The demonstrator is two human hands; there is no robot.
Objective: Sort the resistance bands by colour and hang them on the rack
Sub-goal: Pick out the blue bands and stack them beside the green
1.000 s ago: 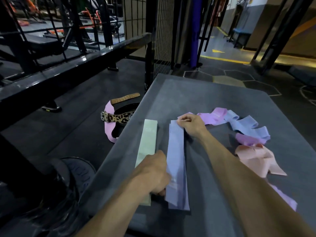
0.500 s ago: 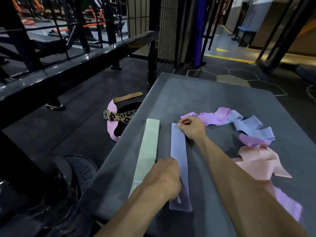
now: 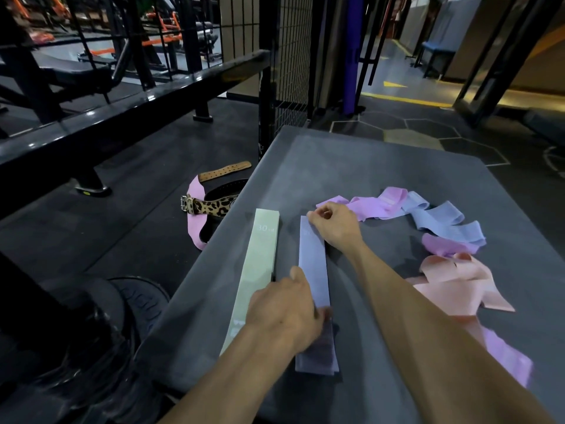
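Blue band point(image 3: 313, 264) flat beside green band point(image 3: 258, 270); left hand point(image 3: 284, 316) & right hand point(image 3: 334, 226) pinch its ends.

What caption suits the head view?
Both hands flatten a blue band beside a green band on the table.

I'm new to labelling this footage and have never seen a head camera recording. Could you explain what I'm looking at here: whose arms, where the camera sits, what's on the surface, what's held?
There is no machine: a person wears one wide-angle camera on the head, looking down at their own arms. The grey padded surface stands in a gym. The right hand pinches the far end of a flat lilac-blue band; the left hand grips it nearer the near end. Beside it, apart, lies a pale green band. To the right lie unsorted pink-purple bands, blue bands and peach bands. A leopard-print belt lies on the floor.
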